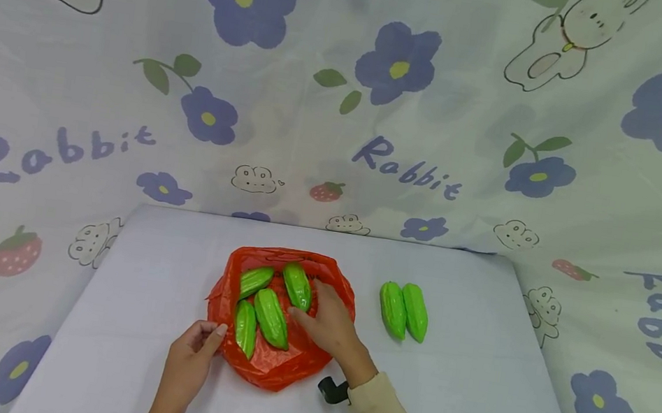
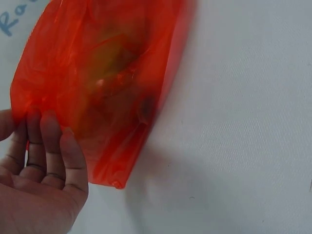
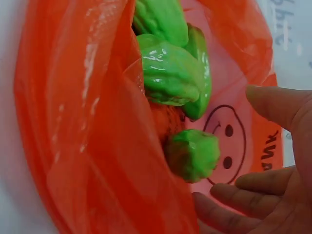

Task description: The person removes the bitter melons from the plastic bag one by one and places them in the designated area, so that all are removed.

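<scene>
A red plastic bag (image 1: 272, 376) lies with its mouth spread wide on the white table. Several green bitter melons are inside it, among them one melon (image 1: 271, 318) near the middle and another (image 1: 297, 286) at the back. My left hand (image 1: 189, 359) pinches the bag's left rim between thumb and fingers; in the left wrist view its fingers (image 2: 51, 141) lie against the red film. Inside the bag's right part is my right hand (image 1: 328, 319), thumb and fingers apart, right beside the back melon. The right wrist view shows a gap between that hand and the melon (image 3: 195, 153).
Two more bitter melons (image 1: 403, 312) lie side by side on the table (image 1: 469, 395), right of the bag. A black wrist device (image 1: 333, 390) sits by the right sleeve. Behind and at the sides hangs a printed cloth (image 1: 288, 151) with flowers and rabbits.
</scene>
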A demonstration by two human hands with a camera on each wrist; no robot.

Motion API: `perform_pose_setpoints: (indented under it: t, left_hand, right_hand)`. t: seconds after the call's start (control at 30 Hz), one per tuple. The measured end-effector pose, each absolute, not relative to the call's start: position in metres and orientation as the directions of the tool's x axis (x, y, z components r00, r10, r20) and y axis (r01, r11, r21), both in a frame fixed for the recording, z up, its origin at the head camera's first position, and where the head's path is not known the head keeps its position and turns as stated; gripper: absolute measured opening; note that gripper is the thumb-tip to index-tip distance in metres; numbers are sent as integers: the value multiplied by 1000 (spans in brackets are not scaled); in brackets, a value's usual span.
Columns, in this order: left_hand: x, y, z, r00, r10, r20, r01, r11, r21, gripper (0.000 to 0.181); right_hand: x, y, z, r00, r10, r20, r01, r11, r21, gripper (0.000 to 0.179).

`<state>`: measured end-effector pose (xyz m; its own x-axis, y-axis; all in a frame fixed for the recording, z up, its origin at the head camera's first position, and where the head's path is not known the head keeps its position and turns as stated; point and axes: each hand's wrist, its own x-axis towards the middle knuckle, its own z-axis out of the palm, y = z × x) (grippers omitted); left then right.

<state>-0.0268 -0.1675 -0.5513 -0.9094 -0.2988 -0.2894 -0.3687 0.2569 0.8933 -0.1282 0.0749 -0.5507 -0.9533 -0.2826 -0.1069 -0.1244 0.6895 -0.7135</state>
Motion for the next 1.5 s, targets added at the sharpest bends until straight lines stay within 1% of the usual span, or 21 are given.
perform_pose_setpoints:
  t: [0.23,0.57,1.07,1.3,1.5]
  left_hand:
    - [-26,-168,-551,-909,-296,-295,-374,260,890,43]
    - [-25,-169,-552,-907,-301,-295,-376,262,889,43]
    - [-25,-171,-554,-910,-298,-290,-370,264,891,42]
    - [-25,-171,-554,-910,-296,-289,-368,259,893,42]
    - [-25,-171,-555,-912,-297,-284,-362,252,897,41]
  right_hand:
    - [-138,68,-560,-950,-259,-176,-53,688,-724,68]
    - [-142,56,-564,-958,-198,-208,2,720,-694,53]
    - [-146,52,-569,-980,-138,-145,-19,787,-616,42]
    - [-148,52,-572,-984,-105,-145,5,795,-607,40]
    - [-142,53,-573,-986,-116,-124,-16,793,-609,37]
